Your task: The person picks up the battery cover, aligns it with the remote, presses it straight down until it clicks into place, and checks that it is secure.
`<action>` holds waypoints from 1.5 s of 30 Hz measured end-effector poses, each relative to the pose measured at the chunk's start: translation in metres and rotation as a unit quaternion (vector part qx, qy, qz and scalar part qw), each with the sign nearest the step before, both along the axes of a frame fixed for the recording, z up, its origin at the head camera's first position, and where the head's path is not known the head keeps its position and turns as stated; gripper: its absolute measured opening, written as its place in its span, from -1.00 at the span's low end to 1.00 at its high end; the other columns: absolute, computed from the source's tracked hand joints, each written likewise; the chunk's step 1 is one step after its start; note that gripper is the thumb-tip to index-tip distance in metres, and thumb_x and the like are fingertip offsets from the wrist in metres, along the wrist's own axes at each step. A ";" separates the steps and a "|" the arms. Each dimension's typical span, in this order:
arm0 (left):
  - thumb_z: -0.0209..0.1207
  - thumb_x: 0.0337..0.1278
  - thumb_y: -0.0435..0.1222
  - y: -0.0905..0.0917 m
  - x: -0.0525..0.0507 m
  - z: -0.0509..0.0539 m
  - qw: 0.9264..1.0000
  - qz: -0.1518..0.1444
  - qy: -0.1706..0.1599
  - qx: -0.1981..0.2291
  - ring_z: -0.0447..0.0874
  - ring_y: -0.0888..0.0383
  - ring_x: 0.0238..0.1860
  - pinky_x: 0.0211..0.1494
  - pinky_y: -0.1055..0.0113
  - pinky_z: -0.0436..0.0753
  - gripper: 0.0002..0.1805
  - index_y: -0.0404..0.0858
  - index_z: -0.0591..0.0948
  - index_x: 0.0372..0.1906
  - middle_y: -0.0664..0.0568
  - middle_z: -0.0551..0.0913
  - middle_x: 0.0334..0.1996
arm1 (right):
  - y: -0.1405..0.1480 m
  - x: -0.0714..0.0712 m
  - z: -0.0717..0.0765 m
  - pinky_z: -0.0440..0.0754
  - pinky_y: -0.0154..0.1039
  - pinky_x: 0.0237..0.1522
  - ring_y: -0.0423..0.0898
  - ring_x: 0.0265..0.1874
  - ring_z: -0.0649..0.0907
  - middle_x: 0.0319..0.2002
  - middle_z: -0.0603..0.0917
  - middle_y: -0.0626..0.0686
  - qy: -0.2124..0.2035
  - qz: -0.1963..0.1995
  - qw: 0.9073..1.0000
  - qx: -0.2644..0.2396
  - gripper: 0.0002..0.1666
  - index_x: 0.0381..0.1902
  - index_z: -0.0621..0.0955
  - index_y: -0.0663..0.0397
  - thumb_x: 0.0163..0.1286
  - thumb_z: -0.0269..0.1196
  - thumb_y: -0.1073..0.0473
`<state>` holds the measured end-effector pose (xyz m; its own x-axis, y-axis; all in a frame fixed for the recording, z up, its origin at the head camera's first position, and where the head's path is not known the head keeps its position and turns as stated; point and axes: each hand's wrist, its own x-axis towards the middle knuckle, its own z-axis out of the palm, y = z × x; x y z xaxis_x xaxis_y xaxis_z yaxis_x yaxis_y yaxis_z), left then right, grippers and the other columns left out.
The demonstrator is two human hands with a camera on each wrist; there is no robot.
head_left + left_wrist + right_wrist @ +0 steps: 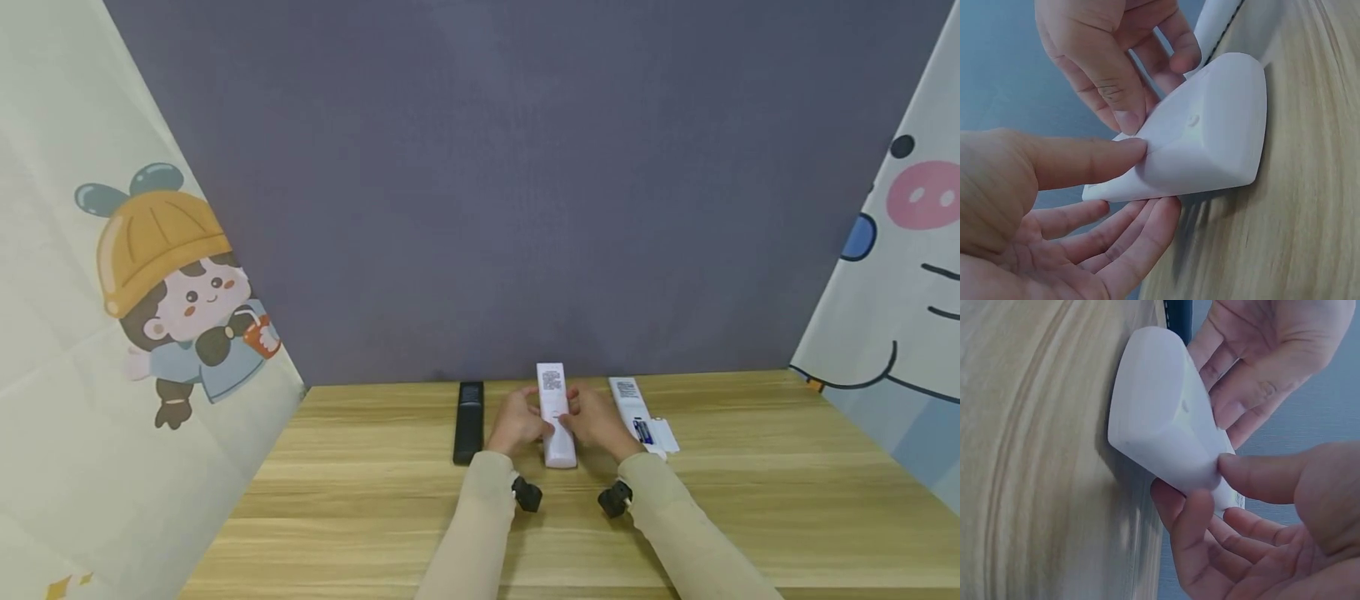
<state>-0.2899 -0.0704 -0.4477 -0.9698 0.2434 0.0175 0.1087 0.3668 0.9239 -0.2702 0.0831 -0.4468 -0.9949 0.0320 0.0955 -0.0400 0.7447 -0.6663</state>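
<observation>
A white remote [558, 446] lies back side up between the two hands in the head view, its printed label at the far end. The left hand [517, 423] grips its left side, thumb on the back face and fingers along the edge. On the other side the right hand [597, 419] holds it the same way, its thumb also on the back. Both wrist views show the near end of the remote [1232, 119] [1150, 387] close to the wood, and the thumb tips near each other on the casing.
A black remote [468, 425] lies to the left. Right of the hands is another white remote [628, 400] with its battery compartment exposed and blue batteries [642, 432] inside; a white cover [664, 435] lies beside it. A dark wall panel [525, 183] stands behind the wooden table [360, 500].
</observation>
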 end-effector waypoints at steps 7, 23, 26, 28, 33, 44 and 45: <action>0.40 -0.25 -0.68 -0.001 0.000 -0.001 0.999 -0.020 0.002 -0.033 0.71 0.11 -0.32 -0.26 0.31 0.72 -0.04 -0.34 0.39 0.45 -0.18 0.75 -0.25 | 0.001 0.002 0.000 0.66 0.00 -0.08 0.05 -0.21 0.75 -0.19 0.79 0.24 -0.006 0.019 1.000 0.006 -0.48 0.16 0.46 0.37 0.29 0.36 0.35; 0.50 -0.20 -0.56 -0.007 -0.002 -0.004 0.994 -0.056 0.026 -0.091 0.70 0.13 -0.26 -0.09 0.30 0.66 -0.06 -0.33 0.40 0.44 -0.16 0.77 -0.20 | 0.002 0.000 -0.005 0.61 0.13 0.14 0.17 0.01 0.72 0.01 0.73 0.35 -0.034 0.057 0.998 0.003 -0.38 0.29 0.40 0.42 0.33 0.33 0.36; 0.50 -0.18 -0.54 -0.007 -0.002 -0.004 0.993 -0.053 0.033 -0.102 0.71 0.12 -0.23 -0.07 0.29 0.66 -0.14 -0.35 0.46 0.38 -0.18 0.77 -0.17 | 0.001 0.000 -0.006 0.60 0.13 0.17 0.19 0.04 0.72 0.04 0.72 0.37 -0.034 0.060 0.998 0.006 -0.35 0.34 0.38 0.47 0.35 0.31 0.36; 0.50 -0.16 -0.53 -0.006 -0.001 -0.004 0.992 -0.051 0.038 -0.112 0.71 0.11 -0.21 -0.04 0.26 0.66 -0.19 -0.36 0.49 0.35 -0.19 0.77 -0.15 | 0.001 0.001 -0.006 0.59 0.14 0.18 0.19 0.06 0.71 0.05 0.71 0.38 -0.035 0.058 0.998 0.010 -0.33 0.36 0.37 0.48 0.36 0.30 0.35; 0.49 -0.10 -0.50 -0.006 0.000 -0.004 0.989 -0.052 0.049 -0.130 0.73 0.06 -0.15 0.04 0.18 0.67 -0.25 -0.37 0.52 0.32 -0.21 0.77 -0.09 | 0.000 0.002 -0.006 0.56 0.17 0.22 0.25 0.11 0.68 0.09 0.69 0.39 -0.031 0.059 0.998 0.023 -0.31 0.37 0.37 0.49 0.36 0.31 0.33; 0.45 0.02 -0.45 -0.008 0.003 -0.001 0.984 -0.067 0.061 -0.155 0.72 0.03 -0.07 0.13 0.13 0.67 -0.33 -0.37 0.54 0.32 -0.22 0.76 -0.03 | -0.002 0.004 -0.004 0.53 0.20 0.26 0.30 0.15 0.65 0.12 0.67 0.41 -0.020 0.072 0.996 0.045 -0.33 0.36 0.39 0.49 0.36 0.29 0.31; 0.45 0.04 -0.44 -0.008 0.003 -0.001 0.983 -0.066 0.061 -0.160 0.71 0.04 -0.06 0.14 0.13 0.66 -0.34 -0.35 0.55 0.32 -0.21 0.76 -0.02 | -0.002 0.004 -0.004 0.53 0.20 0.26 0.30 0.16 0.65 0.12 0.67 0.41 -0.019 0.073 0.996 0.049 -0.33 0.35 0.40 0.49 0.36 0.29 0.30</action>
<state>-0.2870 -0.0787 -0.4491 -0.9250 0.3786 0.0328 0.2770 0.6126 0.7403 -0.2665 0.0810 -0.4512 -0.9913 -0.1202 0.0535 -0.1283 0.7942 -0.5940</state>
